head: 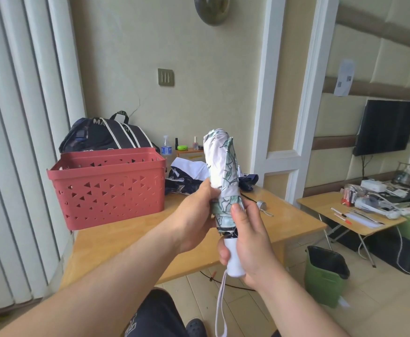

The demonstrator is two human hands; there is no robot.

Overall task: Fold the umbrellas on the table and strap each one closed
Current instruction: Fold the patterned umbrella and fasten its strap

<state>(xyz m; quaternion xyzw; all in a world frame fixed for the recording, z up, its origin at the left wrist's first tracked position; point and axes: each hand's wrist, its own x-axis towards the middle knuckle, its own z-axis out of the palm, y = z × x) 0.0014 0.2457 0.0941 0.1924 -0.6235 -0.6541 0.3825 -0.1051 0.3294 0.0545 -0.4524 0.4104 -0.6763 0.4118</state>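
A white umbrella with a green leaf print [219, 171] stands upright in front of me, its canopy rolled around the shaft. My right hand [247, 242] grips its white handle [234, 259], thumb pressed up against the lower canopy. My left hand [196, 215] holds the rolled canopy from the left at its lower part. A white wrist loop [219, 305] hangs from the handle. A second, dark blue umbrella [187, 182] lies unfolded on the wooden table [126, 239] behind, with its metal handle end [261, 205] near the table's right edge.
A red perforated basket [106, 188] stands on the table's left part, a dark bag [106, 136] behind it. Small bottles [167, 148] line the wall. A green bin [325, 276] sits on the floor at right, beside a cluttered folding table [320, 207].
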